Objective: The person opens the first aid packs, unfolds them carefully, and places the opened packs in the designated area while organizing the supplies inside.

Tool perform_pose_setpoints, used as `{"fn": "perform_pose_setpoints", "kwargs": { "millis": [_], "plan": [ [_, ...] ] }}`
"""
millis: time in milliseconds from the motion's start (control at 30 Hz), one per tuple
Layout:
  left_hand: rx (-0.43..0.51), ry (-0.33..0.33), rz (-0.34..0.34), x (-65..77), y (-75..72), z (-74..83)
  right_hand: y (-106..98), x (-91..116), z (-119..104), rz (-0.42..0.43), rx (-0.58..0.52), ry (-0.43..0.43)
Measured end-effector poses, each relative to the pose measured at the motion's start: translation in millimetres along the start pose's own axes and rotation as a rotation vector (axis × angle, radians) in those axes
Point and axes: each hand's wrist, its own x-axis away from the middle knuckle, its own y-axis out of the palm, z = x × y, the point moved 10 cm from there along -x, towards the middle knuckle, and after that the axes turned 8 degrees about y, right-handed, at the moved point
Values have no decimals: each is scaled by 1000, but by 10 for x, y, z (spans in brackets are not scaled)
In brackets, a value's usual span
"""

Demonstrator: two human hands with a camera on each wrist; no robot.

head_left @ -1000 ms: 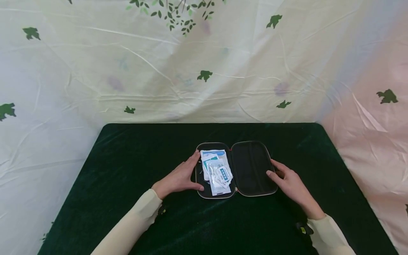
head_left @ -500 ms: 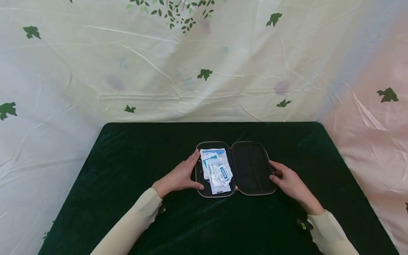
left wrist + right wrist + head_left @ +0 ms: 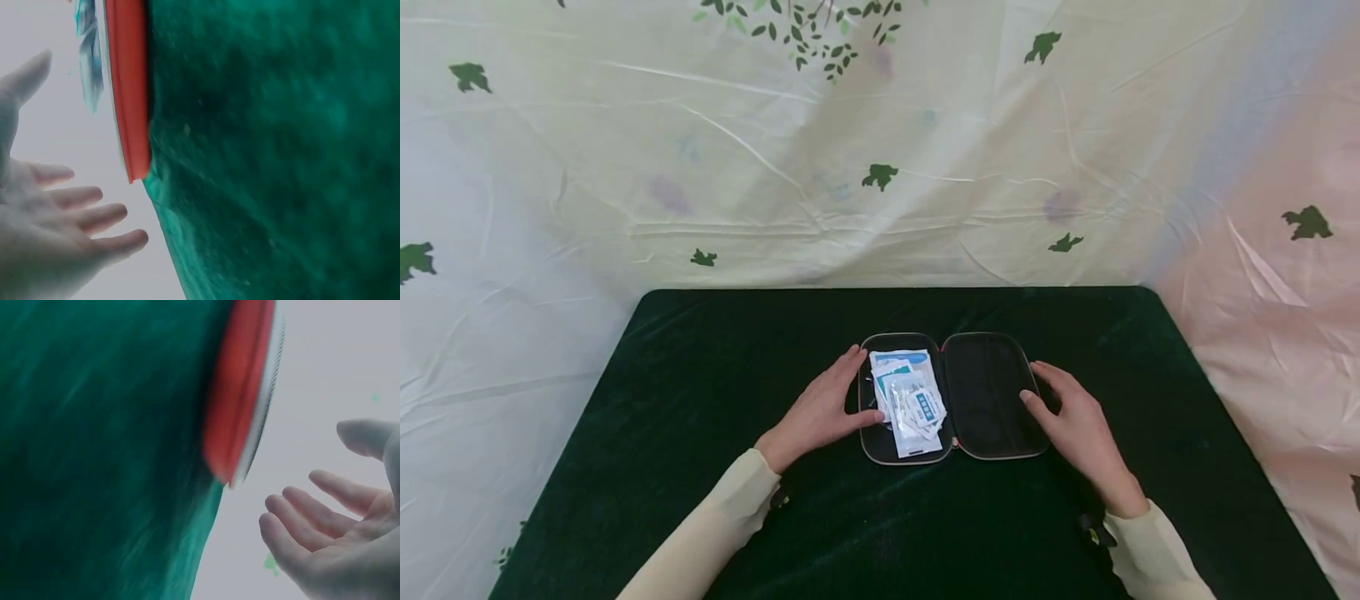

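A zippered case (image 3: 992,396) lies unfolded flat on the dark green cloth, its inside black and its outer shell red (image 3: 128,87) in the wrist views. Its left half holds a pile of white and blue sachets (image 3: 913,408). My left hand (image 3: 820,412) is at the case's left edge, fingers extended and thumb reaching over the rim. On the other side my right hand (image 3: 1078,421) has its fingers spread by the right edge, thumb over the lid half. Both wrist views show the palms with a gap between fingers and shell.
Green velvet cloth (image 3: 737,350) covers the table. Behind it and at the sides hangs a pale curtain (image 3: 820,200) printed with green birds and leaves.
My right hand has let go of the case's right edge and its fingers have spread. My left hand's thumb has lifted slightly up along the left edge. The case stays in place.
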Motion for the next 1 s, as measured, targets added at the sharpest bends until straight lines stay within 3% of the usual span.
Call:
{"fn": "perform_pose_setpoints", "kwargs": {
  "millis": [200, 400, 733, 1000],
  "plan": [
    [-115, 139, 92, 34, -39, 322, 112, 37, -264, -5, -101, -14],
    [-211, 246, 53, 26, 89, 569, 358, 16, -447, -72, -149, -3],
    [-286, 240, -14, 2, 261, 576, 751, -101, -686, -163, -120, -82],
    [-306, 336, -99, 105, 349, 652, 938, -147, -765, -211, -38, -83]
  ]
}}
